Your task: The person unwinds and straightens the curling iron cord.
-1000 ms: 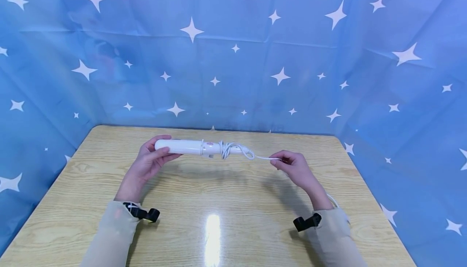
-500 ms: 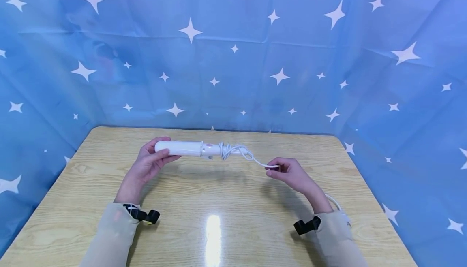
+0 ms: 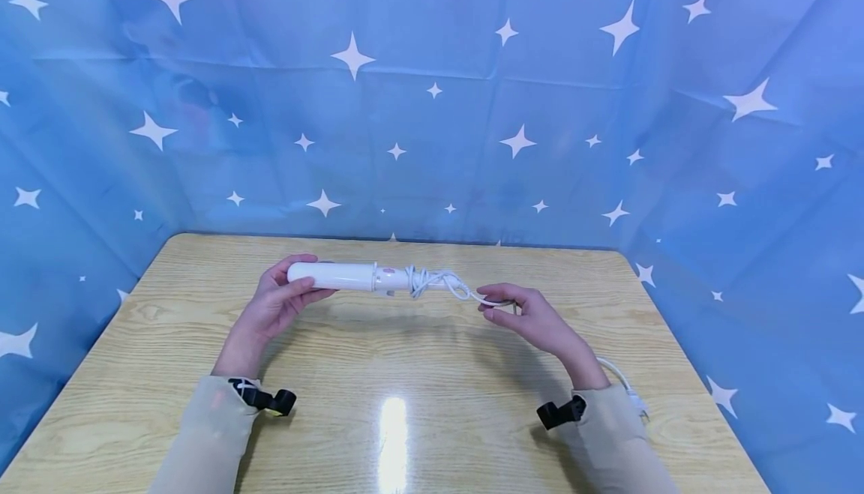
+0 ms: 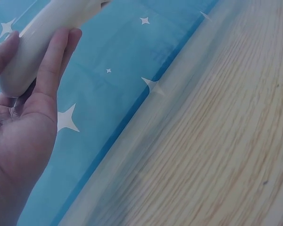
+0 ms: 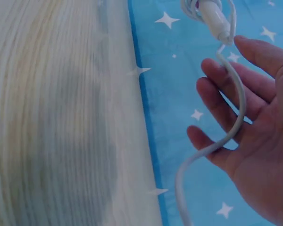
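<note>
A white curling iron (image 3: pixel 337 276) is held level above the table, its thick barrel to the left. My left hand (image 3: pixel 273 303) grips the barrel's rounded end between thumb and fingers; the left wrist view shows the fingers around the barrel (image 4: pixel 47 42). White cord (image 3: pixel 421 279) is wound in loops around the slimmer handle. By the handle's right end, my right hand (image 3: pixel 533 320) has its fingers spread and relaxed. In the right wrist view, the loose cord (image 5: pixel 240 94) runs from the handle's tip across those fingers, with the thumb apart from it.
The cord's plug (image 3: pixel 637 404) lies beside the right sleeve, partly hidden by it. Under both hands is a wood-grain table (image 3: pixel 472 404), backed by a blue star-patterned curtain (image 3: pixel 432 119). Each wrist wears a black camera (image 3: pixel 280 402).
My right hand has moved left along the cord toward the handle, and its pinch on the cord has loosened. The cord between them now sags. The left hand and curling iron have hardly moved.
</note>
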Demonstrator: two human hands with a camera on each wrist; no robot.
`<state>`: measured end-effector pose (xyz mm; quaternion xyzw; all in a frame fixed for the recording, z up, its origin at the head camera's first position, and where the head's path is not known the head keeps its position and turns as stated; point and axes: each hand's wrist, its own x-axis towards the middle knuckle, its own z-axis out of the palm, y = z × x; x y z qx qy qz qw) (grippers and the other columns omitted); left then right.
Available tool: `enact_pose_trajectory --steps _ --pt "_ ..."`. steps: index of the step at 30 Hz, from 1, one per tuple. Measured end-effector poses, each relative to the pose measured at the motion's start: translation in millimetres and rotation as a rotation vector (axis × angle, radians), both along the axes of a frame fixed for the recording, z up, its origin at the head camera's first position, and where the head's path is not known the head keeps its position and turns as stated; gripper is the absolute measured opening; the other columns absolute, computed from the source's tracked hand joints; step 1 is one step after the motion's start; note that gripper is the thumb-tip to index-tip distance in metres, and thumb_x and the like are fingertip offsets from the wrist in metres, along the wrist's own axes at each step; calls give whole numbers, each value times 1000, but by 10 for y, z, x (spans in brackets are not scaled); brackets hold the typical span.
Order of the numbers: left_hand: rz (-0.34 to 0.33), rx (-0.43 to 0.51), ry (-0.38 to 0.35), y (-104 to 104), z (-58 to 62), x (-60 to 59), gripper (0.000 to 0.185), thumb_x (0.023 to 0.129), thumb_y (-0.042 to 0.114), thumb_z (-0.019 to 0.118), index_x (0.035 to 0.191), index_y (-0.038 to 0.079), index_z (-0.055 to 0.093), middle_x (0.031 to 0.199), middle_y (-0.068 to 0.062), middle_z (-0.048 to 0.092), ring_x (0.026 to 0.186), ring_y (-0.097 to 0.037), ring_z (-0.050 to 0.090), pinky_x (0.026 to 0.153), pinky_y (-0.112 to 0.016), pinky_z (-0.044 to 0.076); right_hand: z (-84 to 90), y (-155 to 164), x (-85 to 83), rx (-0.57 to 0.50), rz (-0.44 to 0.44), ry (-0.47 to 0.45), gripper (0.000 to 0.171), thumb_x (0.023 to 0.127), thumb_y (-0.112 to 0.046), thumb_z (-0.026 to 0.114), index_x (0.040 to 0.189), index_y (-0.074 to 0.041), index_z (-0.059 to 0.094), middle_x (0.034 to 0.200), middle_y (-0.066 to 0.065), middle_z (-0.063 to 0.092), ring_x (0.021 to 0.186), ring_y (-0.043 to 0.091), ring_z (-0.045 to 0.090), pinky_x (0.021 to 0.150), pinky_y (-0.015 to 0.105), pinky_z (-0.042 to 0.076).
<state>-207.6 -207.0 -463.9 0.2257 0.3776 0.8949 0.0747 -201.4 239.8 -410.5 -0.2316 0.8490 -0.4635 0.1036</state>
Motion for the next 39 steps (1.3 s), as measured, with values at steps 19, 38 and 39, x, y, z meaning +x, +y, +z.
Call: enact_pose_trajectory --steps 19,38,39 --pt "-18 -17 1 38 0 0 43 101 -20 39 123 3 68 128 -13 58 120 -30 61 99 -46 57 88 -270 -22 -168 108 -22 46 109 -3 41 155 5 34 149 30 46 103 32 69 87 54 59" --pt "-22 35 27 18 -35 -18 49 99 -24 31 126 -2 66 127 -15 58 120 -30 61 101 -49 55 1 -81 11 -73 -146 22 23 101 -16 68 118 -1 73 84 8 70 73 34 61 61 25 46" --pt "-24 37 33 13 -36 -20 49 99 -24 31 126 -2 66 127 -15 58 120 -31 61 101 -49 55 2 -55 10 -68 -145 24 22 101 -16 68 117 -1 74 84 8 70 72 31 60 60 25 45"
